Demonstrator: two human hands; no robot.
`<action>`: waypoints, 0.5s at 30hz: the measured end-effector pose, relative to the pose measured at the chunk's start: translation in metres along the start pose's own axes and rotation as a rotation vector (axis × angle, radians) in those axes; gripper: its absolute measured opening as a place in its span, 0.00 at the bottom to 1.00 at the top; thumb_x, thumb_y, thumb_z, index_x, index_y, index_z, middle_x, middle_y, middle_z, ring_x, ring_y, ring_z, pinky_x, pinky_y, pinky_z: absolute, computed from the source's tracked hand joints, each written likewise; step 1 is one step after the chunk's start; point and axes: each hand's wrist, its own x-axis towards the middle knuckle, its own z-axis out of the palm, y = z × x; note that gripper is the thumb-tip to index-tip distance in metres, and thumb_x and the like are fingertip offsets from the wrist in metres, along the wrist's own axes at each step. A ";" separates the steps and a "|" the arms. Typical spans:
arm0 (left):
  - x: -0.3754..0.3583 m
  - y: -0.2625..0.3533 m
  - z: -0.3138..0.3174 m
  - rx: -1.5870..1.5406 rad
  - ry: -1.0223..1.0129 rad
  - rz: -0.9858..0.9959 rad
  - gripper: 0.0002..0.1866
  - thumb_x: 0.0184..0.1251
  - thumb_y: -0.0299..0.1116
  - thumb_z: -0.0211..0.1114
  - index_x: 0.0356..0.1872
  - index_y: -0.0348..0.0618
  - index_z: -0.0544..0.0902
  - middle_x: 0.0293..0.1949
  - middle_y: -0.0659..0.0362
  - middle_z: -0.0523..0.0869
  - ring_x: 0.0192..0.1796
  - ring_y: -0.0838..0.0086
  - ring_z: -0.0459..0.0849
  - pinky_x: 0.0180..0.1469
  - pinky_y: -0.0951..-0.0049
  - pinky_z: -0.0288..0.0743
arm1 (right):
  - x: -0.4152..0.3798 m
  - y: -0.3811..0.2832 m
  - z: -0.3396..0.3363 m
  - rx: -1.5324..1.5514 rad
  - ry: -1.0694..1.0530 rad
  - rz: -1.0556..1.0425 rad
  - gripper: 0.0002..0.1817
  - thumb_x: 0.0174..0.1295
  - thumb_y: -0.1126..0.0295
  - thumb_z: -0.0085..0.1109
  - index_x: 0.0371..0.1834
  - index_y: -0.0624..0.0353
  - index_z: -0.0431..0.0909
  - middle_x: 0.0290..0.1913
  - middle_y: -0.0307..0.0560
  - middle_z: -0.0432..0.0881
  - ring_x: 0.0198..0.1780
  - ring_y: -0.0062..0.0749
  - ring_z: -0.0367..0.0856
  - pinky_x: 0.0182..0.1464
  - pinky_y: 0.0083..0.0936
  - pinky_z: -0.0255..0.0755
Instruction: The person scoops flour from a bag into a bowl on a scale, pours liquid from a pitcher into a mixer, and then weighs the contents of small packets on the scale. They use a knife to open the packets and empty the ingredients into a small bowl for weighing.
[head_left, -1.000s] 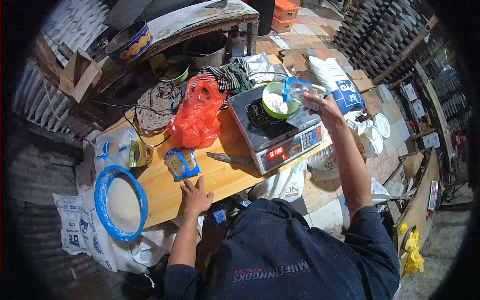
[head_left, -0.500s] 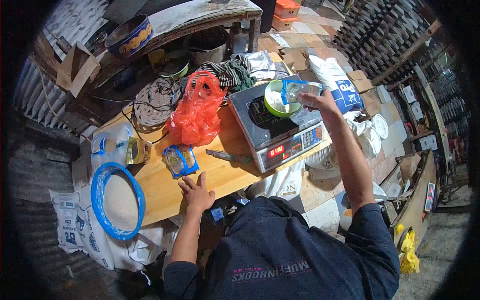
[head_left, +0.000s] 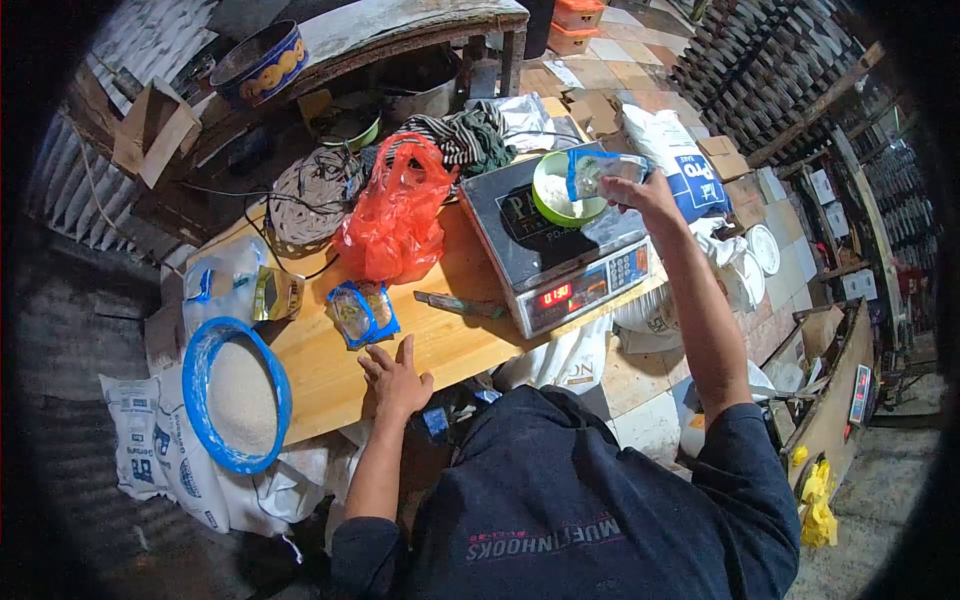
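Observation:
My right hand [head_left: 645, 196] grips a clear plastic packet with a blue edge [head_left: 612, 172], tilted over the right side of a green bowl [head_left: 543, 196]. White powder [head_left: 557, 192] lies in the bowl, which stands on the black platform of a digital scale [head_left: 520, 265]. Red digits glow on the scale's display [head_left: 556, 297]. Fingers spread, my left hand [head_left: 398, 385] rests at the table's front edge, holding nothing. Just beyond its fingertips lie blue-edged clear packets [head_left: 362, 315].
A blue basin of pale grains [head_left: 197, 400] stands at the table's left end. A red plastic bag [head_left: 395, 225], a knife-like tool in a sleeve [head_left: 460, 305] and striped cloth [head_left: 460, 140] lie on the wooden table [head_left: 325, 385]. A white-and-blue sack [head_left: 680, 165] stands beyond the scale.
The packet in my right hand has shifted slightly right and now tilts differently over the bowl. My left hand stays at the table edge. The display looks unchanged.

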 end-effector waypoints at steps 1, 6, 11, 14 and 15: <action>0.000 0.000 0.000 -0.002 0.006 0.003 0.43 0.62 0.49 0.60 0.76 0.62 0.48 0.70 0.21 0.38 0.69 0.17 0.38 0.68 0.30 0.49 | -0.002 -0.003 0.002 0.000 0.023 0.004 0.10 0.53 0.69 0.71 0.32 0.63 0.83 0.26 0.44 0.85 0.24 0.24 0.81 0.22 0.21 0.71; 0.000 -0.001 0.002 -0.004 0.029 0.014 0.43 0.62 0.49 0.60 0.76 0.62 0.49 0.70 0.21 0.39 0.69 0.16 0.39 0.68 0.30 0.49 | 0.000 0.003 -0.001 0.033 -0.016 -0.033 0.11 0.53 0.68 0.72 0.32 0.63 0.83 0.26 0.44 0.84 0.24 0.23 0.81 0.22 0.21 0.70; -0.001 0.000 0.001 -0.003 0.033 0.013 0.43 0.62 0.49 0.61 0.76 0.62 0.50 0.70 0.21 0.39 0.69 0.16 0.40 0.67 0.29 0.49 | 0.004 0.010 -0.004 0.016 -0.004 -0.064 0.11 0.52 0.68 0.73 0.32 0.64 0.83 0.27 0.45 0.85 0.24 0.23 0.81 0.22 0.21 0.70; 0.001 -0.002 0.005 -0.006 0.053 0.023 0.43 0.61 0.49 0.61 0.76 0.62 0.50 0.70 0.20 0.39 0.69 0.16 0.40 0.67 0.29 0.49 | 0.003 0.006 -0.002 0.002 -0.003 -0.060 0.12 0.52 0.68 0.73 0.33 0.65 0.84 0.27 0.45 0.85 0.24 0.24 0.81 0.22 0.21 0.70; 0.001 -0.003 0.007 -0.005 0.061 0.026 0.43 0.61 0.49 0.61 0.76 0.61 0.50 0.70 0.20 0.39 0.69 0.16 0.40 0.67 0.28 0.49 | 0.002 0.003 -0.001 -0.023 0.003 -0.053 0.12 0.52 0.68 0.73 0.34 0.65 0.84 0.28 0.45 0.85 0.24 0.24 0.81 0.22 0.21 0.70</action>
